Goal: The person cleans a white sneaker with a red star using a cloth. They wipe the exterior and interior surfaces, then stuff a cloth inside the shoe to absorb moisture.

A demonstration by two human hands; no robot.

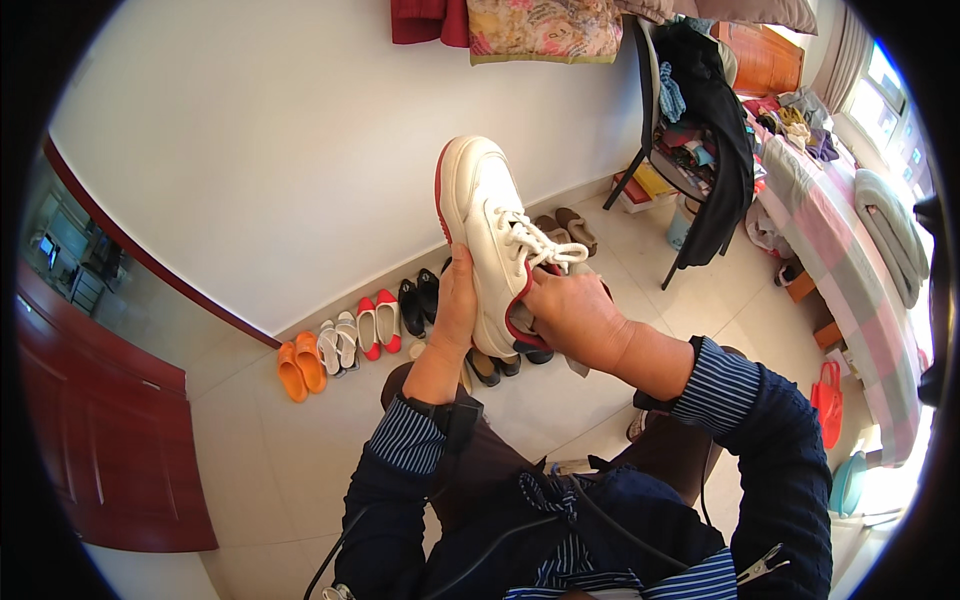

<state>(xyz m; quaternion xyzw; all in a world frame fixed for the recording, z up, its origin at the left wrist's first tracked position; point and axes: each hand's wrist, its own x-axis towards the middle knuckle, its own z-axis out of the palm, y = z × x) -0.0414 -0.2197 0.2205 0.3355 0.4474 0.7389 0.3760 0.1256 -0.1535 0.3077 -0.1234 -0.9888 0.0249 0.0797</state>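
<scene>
Checked-cloth bed far right, chair under black garment near it. Shoe row partly blocked by smooth white sneaker, held up mid-view. Left hand clamped on its side; right hand at opening, fingertips hidden, can't tell grip. Laces thick, ropey.

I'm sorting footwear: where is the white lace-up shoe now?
In the head view, the white shoe is near the centre, with the left hand against its left side and the right hand at its opening.

A white wall meets a pale tiled floor.
</scene>
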